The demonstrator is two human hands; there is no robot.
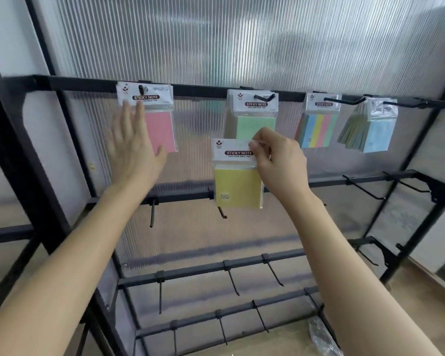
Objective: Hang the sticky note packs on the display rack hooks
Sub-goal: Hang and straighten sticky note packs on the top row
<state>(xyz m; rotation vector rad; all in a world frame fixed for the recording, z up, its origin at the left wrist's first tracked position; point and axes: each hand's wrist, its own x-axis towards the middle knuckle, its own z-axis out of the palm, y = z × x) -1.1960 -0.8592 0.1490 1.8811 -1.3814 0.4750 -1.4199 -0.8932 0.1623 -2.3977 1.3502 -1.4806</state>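
My right hand [278, 160] pinches the white header card of a yellow sticky note pack [238, 186] and holds it in front of the rack, just below the green pack [254, 124] on the top rail. My left hand [134, 142] is flat with straight fingers, raised in front of the pink pack [162, 132]; whether it touches the pack I cannot tell. Further right on the same rail hang a multicolour pack [316, 129] and a blue pack [375, 134]. Each pack hangs on its own black hook.
The black display rack [88, 83] has lower rails [183, 195] with several bare hooks, such as one hook [152, 213] and another [222, 213] under the yellow pack. A ribbed translucent panel backs the rack. A clear plastic bag [324, 340] lies on the floor.
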